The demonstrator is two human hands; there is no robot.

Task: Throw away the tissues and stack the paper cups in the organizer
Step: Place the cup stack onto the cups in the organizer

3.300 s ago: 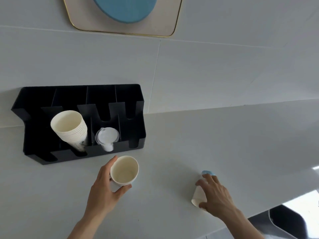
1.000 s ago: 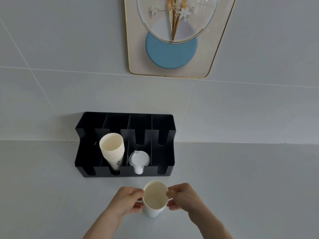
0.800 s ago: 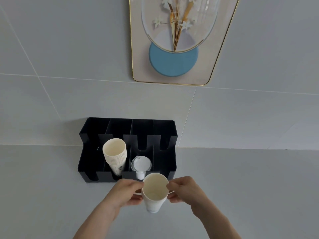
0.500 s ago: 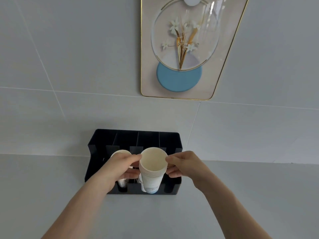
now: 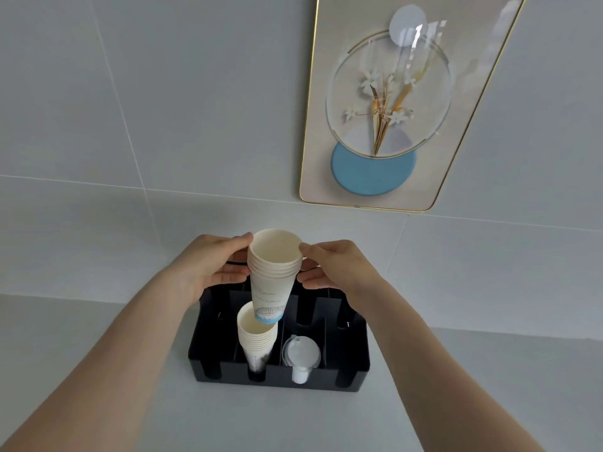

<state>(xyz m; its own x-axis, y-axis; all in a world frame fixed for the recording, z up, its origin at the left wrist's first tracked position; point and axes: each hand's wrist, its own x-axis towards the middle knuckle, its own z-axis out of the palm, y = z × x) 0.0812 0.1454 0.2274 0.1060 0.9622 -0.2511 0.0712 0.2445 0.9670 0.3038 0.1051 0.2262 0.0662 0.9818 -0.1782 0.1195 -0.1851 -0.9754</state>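
Our left hand (image 5: 208, 265) and right hand (image 5: 336, 269) now pinch the rims of a short stack of cups (image 5: 273, 272), lifted off the tabletop (image 5: 130, 402) where a second ago we held one cup low. Its base sits in the mouth of the cups standing in the organizer (image 5: 354, 370), left of the lids (image 5: 301, 353); we judge nesting nearly done.

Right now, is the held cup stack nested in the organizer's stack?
Not yet. Held cup stack hangs above the organizer's stack; only its base overlaps that rim.
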